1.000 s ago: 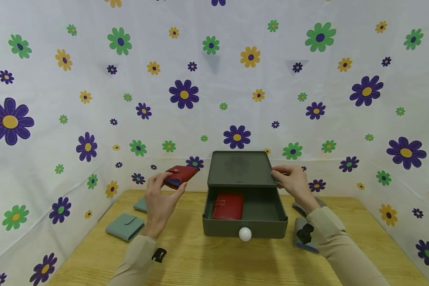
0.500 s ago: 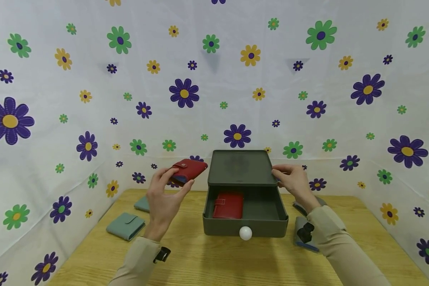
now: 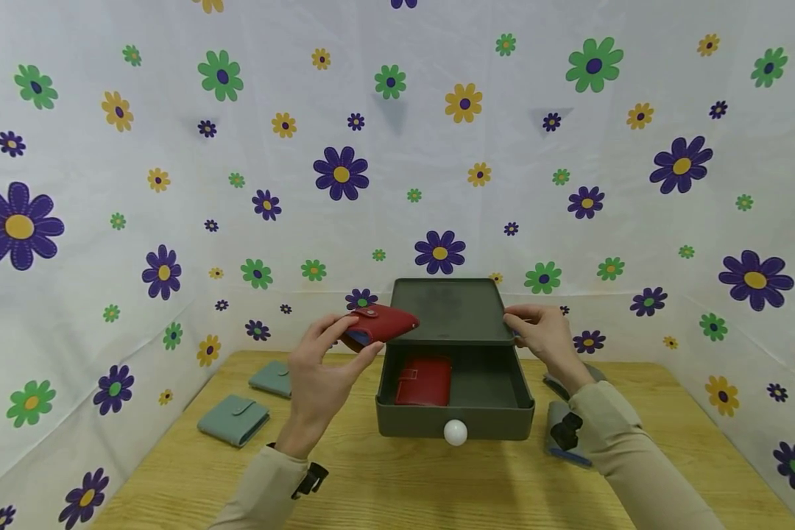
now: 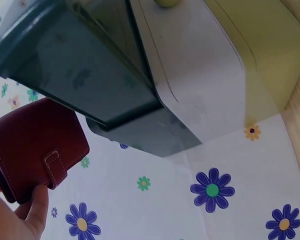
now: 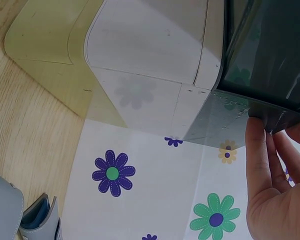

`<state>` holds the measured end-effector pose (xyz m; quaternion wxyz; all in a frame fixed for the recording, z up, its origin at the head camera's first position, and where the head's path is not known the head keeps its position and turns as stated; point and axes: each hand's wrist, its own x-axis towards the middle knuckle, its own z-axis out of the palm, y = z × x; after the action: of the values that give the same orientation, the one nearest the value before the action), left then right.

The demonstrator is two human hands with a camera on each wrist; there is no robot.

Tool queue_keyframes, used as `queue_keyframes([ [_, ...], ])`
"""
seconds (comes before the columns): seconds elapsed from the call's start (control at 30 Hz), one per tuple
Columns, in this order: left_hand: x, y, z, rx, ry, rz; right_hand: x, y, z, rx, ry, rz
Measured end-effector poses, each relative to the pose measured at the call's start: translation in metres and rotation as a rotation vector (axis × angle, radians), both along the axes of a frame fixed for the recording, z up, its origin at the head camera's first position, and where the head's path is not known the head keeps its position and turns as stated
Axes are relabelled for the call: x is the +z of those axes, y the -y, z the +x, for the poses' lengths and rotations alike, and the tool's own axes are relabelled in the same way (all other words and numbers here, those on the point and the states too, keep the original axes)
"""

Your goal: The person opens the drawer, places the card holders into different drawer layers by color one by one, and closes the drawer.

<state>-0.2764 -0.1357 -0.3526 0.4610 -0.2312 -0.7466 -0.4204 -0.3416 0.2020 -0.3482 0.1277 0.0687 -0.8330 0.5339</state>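
My left hand [image 3: 321,372] pinches a red wallet [image 3: 386,322] with a snap strap, held in the air in front of the left side of a dark green drawer box [image 3: 447,313]. In the left wrist view, the red wallet [image 4: 37,145] shows its stitched strap, with fingers beneath it. The box's drawer [image 3: 453,423] is pulled out by its white knob side, and another red wallet [image 3: 425,381] lies in its left part. My right hand [image 3: 546,335] holds the right edge of the box's top; in the right wrist view, the fingertips of my right hand [image 5: 277,170] grip the dark corner.
White and yellow [image 5: 45,35] units stand below the dark one. Two pale green wallets [image 3: 233,419] lie on the wooden table [image 3: 397,486] at left. Grey wallets [image 3: 559,430] lie at right, partly hidden by my arm. A flowered cloth [image 3: 397,147] surrounds the table.
My left hand has moved right with the red wallet, which now overlaps the left edge of the box's top in the head view. My right hand keeps its place on the box.
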Motion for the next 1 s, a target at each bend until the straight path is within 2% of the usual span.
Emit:
queue_keyframes([
  [0.33,0.000,-0.017,0.010,-0.122,0.037,-0.067,0.000,0.000,0.000,0.003,0.005,-0.003],
  [0.6,0.004,-0.027,0.014,-0.175,0.156,-0.165,-0.001,0.000,0.000,-0.003,0.013,-0.001],
  [0.83,0.011,-0.031,0.016,-0.261,0.178,-0.222,0.000,-0.001,-0.001,-0.010,0.014,0.004],
  [1.0,0.013,-0.033,0.015,-0.308,0.267,-0.274,0.000,-0.001,-0.001,-0.011,0.023,0.004],
])
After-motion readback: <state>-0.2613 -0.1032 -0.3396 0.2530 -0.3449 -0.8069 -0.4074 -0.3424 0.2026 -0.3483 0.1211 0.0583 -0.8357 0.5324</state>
